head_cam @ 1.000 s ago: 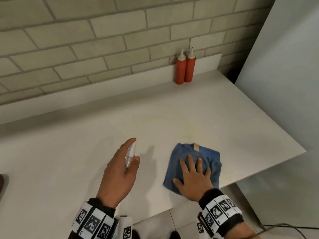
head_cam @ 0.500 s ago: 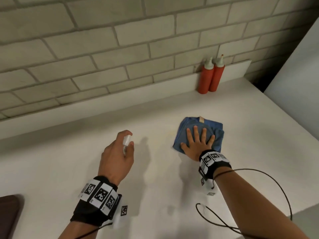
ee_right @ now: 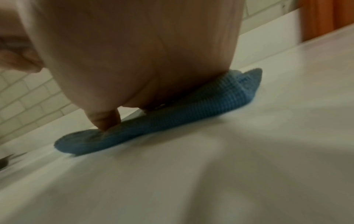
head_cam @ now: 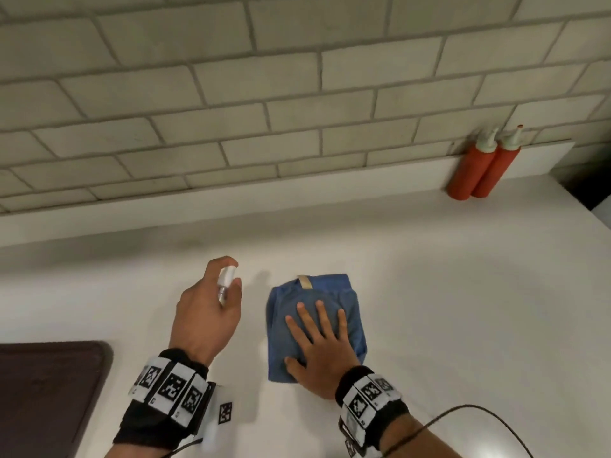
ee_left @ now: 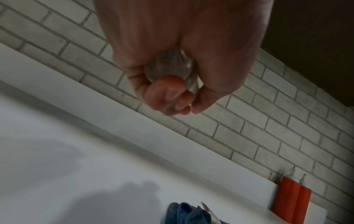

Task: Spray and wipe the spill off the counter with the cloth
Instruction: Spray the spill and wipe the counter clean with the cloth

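I see the white desk point(head_cam: 429, 292) carrying the blue cloth point(head_cam: 350, 292), flat under my right hand point(head_cam: 317, 348), fingers point(head_cam: 322, 314) spread and pressing. Just left, my left hand point(head_cam: 205, 312) curls around a small spray bottle point(head_cam: 225, 282); only the left wrist view shows its clear base. No spill is visible.

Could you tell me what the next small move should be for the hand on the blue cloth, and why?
Probably slide the right hand and the folded blue cloth across the white counter, towards the sprayed side. The palm lies flat on the cloth, while the left hand grips the small clear spray bottle beside it. No spill is clearly visible.
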Action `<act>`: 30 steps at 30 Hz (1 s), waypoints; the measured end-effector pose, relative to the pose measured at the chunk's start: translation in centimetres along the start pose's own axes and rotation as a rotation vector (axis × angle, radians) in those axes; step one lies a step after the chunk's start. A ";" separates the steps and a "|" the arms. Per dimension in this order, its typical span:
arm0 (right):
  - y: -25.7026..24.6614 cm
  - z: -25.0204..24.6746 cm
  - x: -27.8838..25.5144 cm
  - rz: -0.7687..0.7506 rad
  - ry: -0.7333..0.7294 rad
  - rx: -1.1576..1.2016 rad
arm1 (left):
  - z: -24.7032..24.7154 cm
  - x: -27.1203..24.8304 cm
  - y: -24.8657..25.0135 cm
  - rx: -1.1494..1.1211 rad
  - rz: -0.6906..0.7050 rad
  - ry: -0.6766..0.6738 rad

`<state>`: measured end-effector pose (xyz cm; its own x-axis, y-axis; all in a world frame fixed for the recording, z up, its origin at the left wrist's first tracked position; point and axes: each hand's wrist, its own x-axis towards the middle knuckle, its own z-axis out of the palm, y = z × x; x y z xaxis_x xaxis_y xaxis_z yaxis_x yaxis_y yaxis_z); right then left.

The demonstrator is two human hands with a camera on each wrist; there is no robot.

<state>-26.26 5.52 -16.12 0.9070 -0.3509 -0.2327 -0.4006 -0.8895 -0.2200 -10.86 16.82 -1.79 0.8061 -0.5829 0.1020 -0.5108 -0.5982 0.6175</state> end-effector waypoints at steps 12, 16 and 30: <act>12.1 -6.1 3.0 0.449 -0.138 0.091 | -2.0 -1.7 -5.9 0.007 -0.017 0.029; 10.9 -7.0 6.0 0.499 -0.162 0.081 | -3.3 -3.8 -7.8 -0.067 -0.040 0.066; -1.7 -2.1 4.3 0.038 -0.135 -0.079 | -5.0 -11.6 -10.1 -0.043 -0.112 0.150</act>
<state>-21.46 4.90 -14.74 0.8635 -0.3474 -0.3655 -0.4185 -0.8982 -0.1349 -13.58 32.37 -5.25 0.8942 -0.4237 0.1444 -0.4051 -0.6287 0.6638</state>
